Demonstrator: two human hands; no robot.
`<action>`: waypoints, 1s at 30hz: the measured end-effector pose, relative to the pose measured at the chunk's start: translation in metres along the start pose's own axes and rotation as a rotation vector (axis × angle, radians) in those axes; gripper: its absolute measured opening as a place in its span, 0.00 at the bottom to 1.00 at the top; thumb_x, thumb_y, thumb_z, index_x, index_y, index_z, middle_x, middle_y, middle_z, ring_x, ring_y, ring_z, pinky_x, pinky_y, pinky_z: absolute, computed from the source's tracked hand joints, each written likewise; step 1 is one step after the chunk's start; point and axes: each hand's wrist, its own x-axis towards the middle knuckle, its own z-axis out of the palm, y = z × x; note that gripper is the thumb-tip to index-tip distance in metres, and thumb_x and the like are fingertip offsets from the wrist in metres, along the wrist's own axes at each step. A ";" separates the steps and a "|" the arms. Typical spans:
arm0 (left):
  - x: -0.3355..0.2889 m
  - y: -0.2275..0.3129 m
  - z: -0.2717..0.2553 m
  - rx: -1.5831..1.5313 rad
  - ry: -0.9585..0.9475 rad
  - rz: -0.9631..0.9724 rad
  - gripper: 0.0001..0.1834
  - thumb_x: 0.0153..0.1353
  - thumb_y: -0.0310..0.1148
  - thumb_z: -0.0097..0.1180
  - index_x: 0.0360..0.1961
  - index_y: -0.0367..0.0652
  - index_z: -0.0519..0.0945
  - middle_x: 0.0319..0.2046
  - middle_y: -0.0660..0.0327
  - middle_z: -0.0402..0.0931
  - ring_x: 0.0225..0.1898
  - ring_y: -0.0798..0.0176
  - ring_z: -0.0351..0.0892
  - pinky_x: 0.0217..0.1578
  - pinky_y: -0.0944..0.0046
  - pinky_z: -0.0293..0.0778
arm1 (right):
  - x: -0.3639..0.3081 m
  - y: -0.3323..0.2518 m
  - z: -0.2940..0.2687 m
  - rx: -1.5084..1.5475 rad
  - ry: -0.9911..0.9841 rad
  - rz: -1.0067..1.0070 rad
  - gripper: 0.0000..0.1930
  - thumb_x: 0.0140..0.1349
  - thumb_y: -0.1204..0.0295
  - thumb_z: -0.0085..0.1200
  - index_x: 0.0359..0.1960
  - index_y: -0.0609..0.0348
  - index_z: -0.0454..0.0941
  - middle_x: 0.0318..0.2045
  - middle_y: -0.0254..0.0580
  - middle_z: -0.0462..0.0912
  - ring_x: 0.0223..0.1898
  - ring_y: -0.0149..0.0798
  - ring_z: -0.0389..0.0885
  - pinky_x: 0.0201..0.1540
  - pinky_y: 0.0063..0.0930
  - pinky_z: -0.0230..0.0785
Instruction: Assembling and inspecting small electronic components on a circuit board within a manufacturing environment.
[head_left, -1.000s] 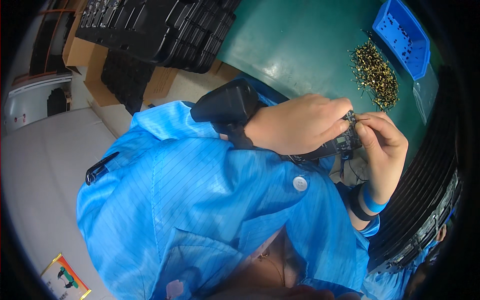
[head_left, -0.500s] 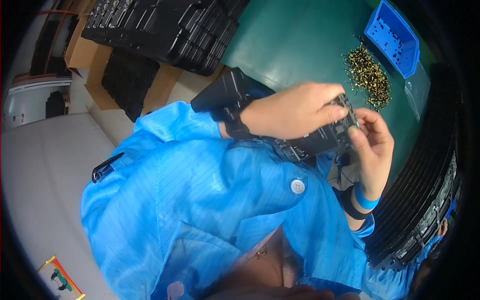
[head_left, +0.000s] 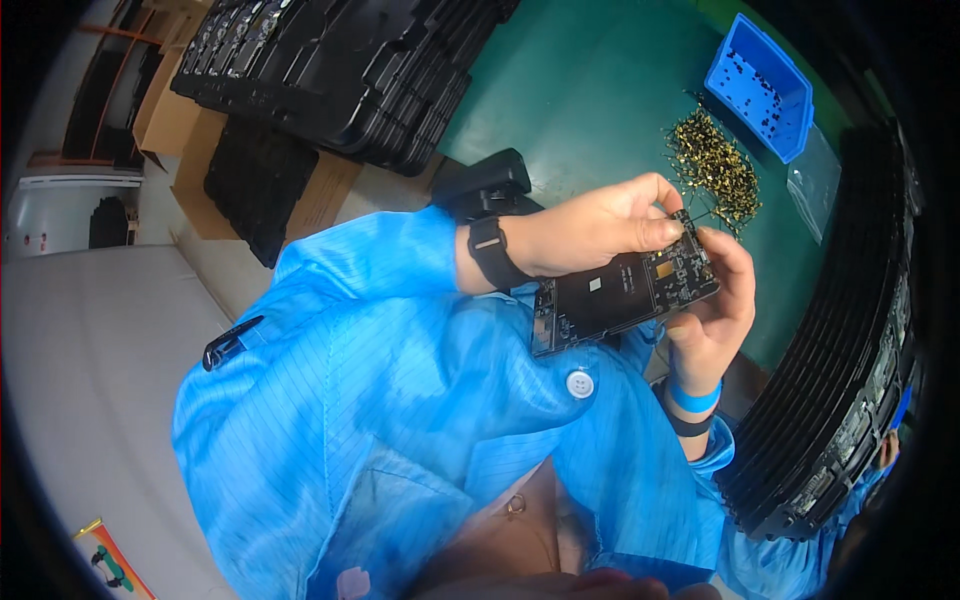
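Observation:
A dark circuit board (head_left: 610, 300) is tilted between my two hands in front of my chest, its component side facing up. My left hand (head_left: 600, 225) is closed on its far edge, with the thumb pressed near the far right corner. Around the right end curls my right hand (head_left: 728, 305), its index finger at that same corner and its thumb at the near edge. The fingertips of both hands nearly meet there. Thin dark wire-like lines show beside them, but whether a small part is pinched there is hidden.
Just beyond my hands, a pile of small black-and-gold wired parts (head_left: 715, 170) lies on the green tabletop (head_left: 580, 90). Behind it stand a blue bin (head_left: 760, 90) with small dark pieces and a clear plastic bag (head_left: 810, 190). Black tray stacks rise at left (head_left: 330, 80) and right (head_left: 830, 350).
The board has turned so more of its flat face shows. My right hand has shifted left and lower around its end, while my left thumb stays near the far corner. The view has shifted slightly.

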 end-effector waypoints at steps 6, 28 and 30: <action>-0.001 -0.007 0.010 -0.775 -0.273 -0.160 0.10 0.64 0.37 0.40 0.37 0.40 0.67 0.26 0.64 0.68 0.24 0.74 0.69 0.22 0.76 0.66 | 0.008 0.012 0.004 0.085 0.130 0.167 0.15 0.51 0.78 0.52 0.42 0.66 0.69 0.42 0.40 0.68 0.41 0.31 0.67 0.46 0.22 0.60; -0.018 0.043 0.008 0.355 0.076 -0.096 0.15 0.55 0.29 0.54 0.43 0.36 0.71 0.35 0.64 0.73 0.37 0.73 0.70 0.39 0.72 0.68 | 0.013 -0.012 -0.002 0.157 0.153 0.284 0.14 0.48 0.87 0.53 0.38 0.66 0.71 0.32 0.38 0.76 0.33 0.27 0.74 0.38 0.19 0.67; -0.019 0.042 0.009 0.456 0.088 -0.120 0.13 0.56 0.30 0.53 0.41 0.36 0.72 0.35 0.64 0.73 0.37 0.73 0.70 0.38 0.73 0.68 | 0.010 -0.013 -0.004 0.098 0.115 0.271 0.14 0.47 0.87 0.54 0.38 0.67 0.72 0.33 0.38 0.76 0.36 0.28 0.73 0.41 0.21 0.66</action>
